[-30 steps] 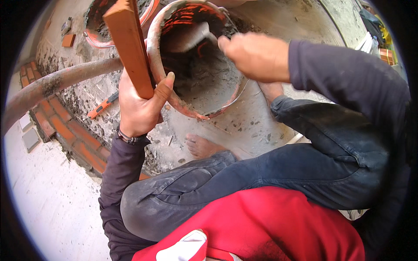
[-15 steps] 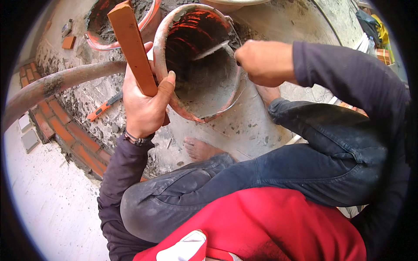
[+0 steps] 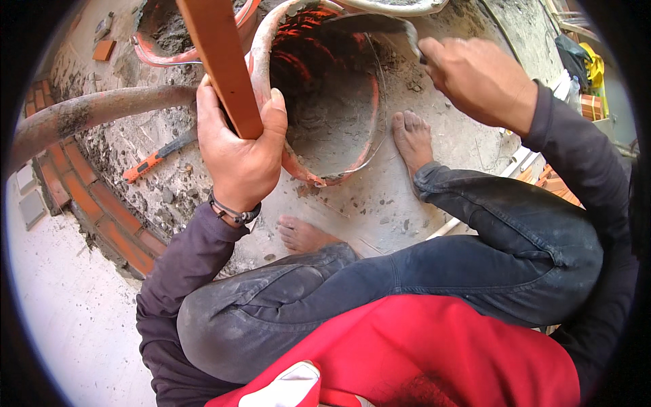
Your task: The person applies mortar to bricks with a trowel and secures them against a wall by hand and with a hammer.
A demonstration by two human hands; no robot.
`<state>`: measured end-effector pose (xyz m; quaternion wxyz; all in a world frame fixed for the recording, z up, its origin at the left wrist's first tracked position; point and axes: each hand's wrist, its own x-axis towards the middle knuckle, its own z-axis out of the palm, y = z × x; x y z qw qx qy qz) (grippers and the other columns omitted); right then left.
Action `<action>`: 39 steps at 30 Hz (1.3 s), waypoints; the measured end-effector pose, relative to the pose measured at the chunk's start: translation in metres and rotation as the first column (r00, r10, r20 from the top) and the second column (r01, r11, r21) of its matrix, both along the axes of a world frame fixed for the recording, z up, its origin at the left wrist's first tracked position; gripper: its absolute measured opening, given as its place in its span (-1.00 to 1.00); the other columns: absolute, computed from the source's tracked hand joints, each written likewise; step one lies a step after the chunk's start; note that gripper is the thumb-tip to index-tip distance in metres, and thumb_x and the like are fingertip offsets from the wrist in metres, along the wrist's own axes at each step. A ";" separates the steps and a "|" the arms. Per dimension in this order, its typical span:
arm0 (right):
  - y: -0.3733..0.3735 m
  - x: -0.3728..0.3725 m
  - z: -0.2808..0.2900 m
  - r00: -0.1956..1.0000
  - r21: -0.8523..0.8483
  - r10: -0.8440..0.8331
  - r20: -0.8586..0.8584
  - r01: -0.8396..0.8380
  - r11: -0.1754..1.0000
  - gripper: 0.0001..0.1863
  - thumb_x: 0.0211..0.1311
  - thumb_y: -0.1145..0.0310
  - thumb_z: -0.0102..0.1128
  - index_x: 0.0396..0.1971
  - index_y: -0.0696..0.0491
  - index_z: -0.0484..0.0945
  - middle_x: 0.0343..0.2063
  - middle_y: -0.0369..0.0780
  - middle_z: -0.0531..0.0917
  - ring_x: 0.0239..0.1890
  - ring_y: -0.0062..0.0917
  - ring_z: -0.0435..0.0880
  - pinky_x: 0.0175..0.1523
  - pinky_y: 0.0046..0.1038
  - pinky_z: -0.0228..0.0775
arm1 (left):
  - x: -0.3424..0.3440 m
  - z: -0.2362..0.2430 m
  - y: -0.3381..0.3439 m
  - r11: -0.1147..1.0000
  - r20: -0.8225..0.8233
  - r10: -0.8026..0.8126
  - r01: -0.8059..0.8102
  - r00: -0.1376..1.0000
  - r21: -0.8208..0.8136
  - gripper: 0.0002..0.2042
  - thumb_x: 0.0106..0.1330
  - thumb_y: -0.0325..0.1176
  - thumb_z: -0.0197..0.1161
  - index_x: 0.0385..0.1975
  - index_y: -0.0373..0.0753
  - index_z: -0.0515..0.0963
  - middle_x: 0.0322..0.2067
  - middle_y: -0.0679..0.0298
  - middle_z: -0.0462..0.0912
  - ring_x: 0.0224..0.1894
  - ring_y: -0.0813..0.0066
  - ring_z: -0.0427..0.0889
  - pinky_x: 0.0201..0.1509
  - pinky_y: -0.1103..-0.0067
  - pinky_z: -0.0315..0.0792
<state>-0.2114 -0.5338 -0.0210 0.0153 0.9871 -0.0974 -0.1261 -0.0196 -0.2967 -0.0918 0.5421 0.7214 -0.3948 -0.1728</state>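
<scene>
Head view: brick [image 3: 220, 61] held upright-ish in the left hand [image 3: 237, 152], tilted with its top toward 11 o'clock and running out of frame. Fingers [image 3: 277, 112] wrap its lower end, thumb on the left face, the rest pressed on the right; palm sits under it at 6 o'clock. Brick hangs just over the near rim of the orange bucket [image 3: 298, 169], at 9 o'clock from the mortar inside.

Right hand [image 3: 478, 78] at 2 o'clock of the bucket, fingers closed around a trowel handle; the trowel [image 3: 369, 24] blade lies across the far rim at 12 o'clock.

Risks, as I judge them:
- Grip is low on a long brick, so it's top-heavy; could pivot out and drop on the bare feet [image 3: 410, 139] at 4 o'clock of the bucket.
- Mortar may slide off the blade before it reaches the brick.
- Bucket is tipped; a knock could roll it.

Utility knife [image 3: 159, 157] and pipe [image 3: 88, 115] lie at 9 o'clock, apart.
</scene>
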 end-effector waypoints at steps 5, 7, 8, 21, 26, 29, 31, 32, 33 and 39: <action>0.011 -0.018 -0.026 0.951 0.381 -0.065 -0.302 0.183 0.906 -0.77 0.34 0.38 0.01 -0.23 0.28 0.44 -0.53 0.13 0.58 -0.37 0.10 0.59 -0.19 -0.03 0.42 | -0.008 -0.007 -0.009 0.996 0.058 0.071 -0.068 0.996 -0.052 -0.42 0.32 -0.35 0.35 0.24 -0.41 0.24 -0.23 0.36 0.42 -0.27 0.68 0.44 -0.19 0.70 0.39; 0.020 -0.022 -0.024 0.904 0.462 -0.073 -0.420 0.283 0.840 -0.74 0.35 0.37 0.00 -0.19 0.30 0.46 -0.51 0.14 0.59 -0.36 0.11 0.58 -0.18 -0.03 0.42 | -0.014 -0.007 -0.014 0.996 0.052 0.052 -0.049 0.997 -0.071 -0.42 0.32 -0.36 0.35 0.24 -0.41 0.22 -0.23 0.36 0.42 -0.27 0.68 0.43 -0.19 0.71 0.38; 0.019 -0.018 -0.025 0.916 0.513 -0.048 -0.398 0.266 0.816 -0.71 0.36 0.35 0.04 -0.11 0.29 0.46 -0.47 0.15 0.58 -0.34 0.09 0.58 -0.16 -0.05 0.42 | -0.015 -0.006 -0.011 0.996 0.037 0.062 -0.059 0.997 -0.071 -0.42 0.32 -0.37 0.34 0.24 -0.41 0.22 -0.23 0.36 0.42 -0.27 0.69 0.43 -0.18 0.72 0.37; 0.022 0.038 -0.011 0.639 0.387 -0.111 -0.762 0.585 0.713 -0.65 0.49 0.28 -0.14 -0.28 0.28 0.49 -0.63 -0.02 0.57 -0.63 -0.24 0.65 -0.51 -0.26 0.56 | -0.012 -0.020 0.005 0.990 0.126 0.102 -0.088 0.987 -0.110 -0.39 0.30 -0.44 0.36 0.24 -0.43 0.18 -0.23 0.37 0.38 -0.27 0.69 0.39 -0.07 0.73 0.31; 0.022 0.029 -0.017 0.613 0.509 -0.024 -0.790 0.677 0.532 -0.62 0.50 0.23 -0.16 -0.25 0.27 0.48 -0.65 -0.17 0.49 -0.71 -0.47 0.56 -0.66 -0.39 0.49 | -0.012 -0.027 0.004 0.960 -0.042 0.192 -0.197 0.980 -0.201 -0.41 0.20 -0.38 0.45 0.14 -0.45 0.28 -0.22 0.29 0.36 -0.22 0.55 0.39 -0.04 0.60 0.34; 0.033 0.025 -0.030 0.524 0.497 -0.042 -0.851 0.827 0.262 -0.64 0.48 0.21 -0.14 -0.26 0.24 0.46 -0.65 -0.22 0.44 -0.73 -0.52 0.49 -0.69 -0.44 0.43 | -0.007 -0.033 0.006 0.979 0.133 0.145 -0.122 0.980 -0.166 -0.39 0.21 -0.41 0.44 0.16 -0.48 0.26 -0.24 0.32 0.35 -0.27 0.62 0.36 -0.08 0.67 0.32; 0.045 0.023 -0.035 0.455 0.454 -0.011 -0.891 0.890 0.030 -0.66 0.47 0.20 -0.13 -0.27 0.22 0.44 -0.65 -0.25 0.40 -0.74 -0.56 0.45 -0.72 -0.47 0.39 | -0.011 -0.031 0.004 0.970 0.036 0.161 -0.151 0.986 -0.191 -0.39 0.23 -0.43 0.43 0.17 -0.49 0.24 -0.24 0.32 0.35 -0.28 0.63 0.35 -0.09 0.69 0.31; 0.049 0.021 -0.040 0.394 0.386 0.039 -0.918 0.913 -0.129 -0.67 0.49 0.19 -0.13 -0.30 0.17 0.41 -0.67 -0.28 0.39 -0.76 -0.59 0.40 -0.75 -0.48 0.32 | -0.013 -0.030 0.003 0.965 -0.013 0.167 -0.166 0.986 -0.203 -0.39 0.23 -0.44 0.42 0.18 -0.49 0.23 -0.24 0.32 0.35 -0.28 0.64 0.34 -0.09 0.70 0.31; 0.050 0.019 -0.043 0.374 0.351 0.076 -0.924 0.911 -0.217 -0.67 0.50 0.18 -0.13 -0.30 0.16 0.41 -0.67 -0.28 0.39 -0.77 -0.59 0.39 -0.76 -0.48 0.31 | -0.013 -0.030 0.003 0.969 -0.006 0.164 -0.162 0.986 -0.187 -0.39 0.24 -0.45 0.42 0.19 -0.48 0.22 -0.24 0.32 0.35 -0.29 0.64 0.34 -0.10 0.70 0.30; 0.051 0.020 -0.047 0.332 0.158 0.272 -0.903 0.846 -0.509 -0.66 0.51 0.14 -0.13 -0.32 0.12 0.41 -0.69 -0.28 0.38 -0.80 -0.61 0.37 -0.79 -0.48 0.26 | -0.012 -0.028 0.003 0.967 -0.135 0.132 -0.158 0.982 -0.201 -0.38 0.28 -0.46 0.38 0.24 -0.46 0.18 -0.21 0.32 0.36 -0.28 0.66 0.33 -0.08 0.70 0.30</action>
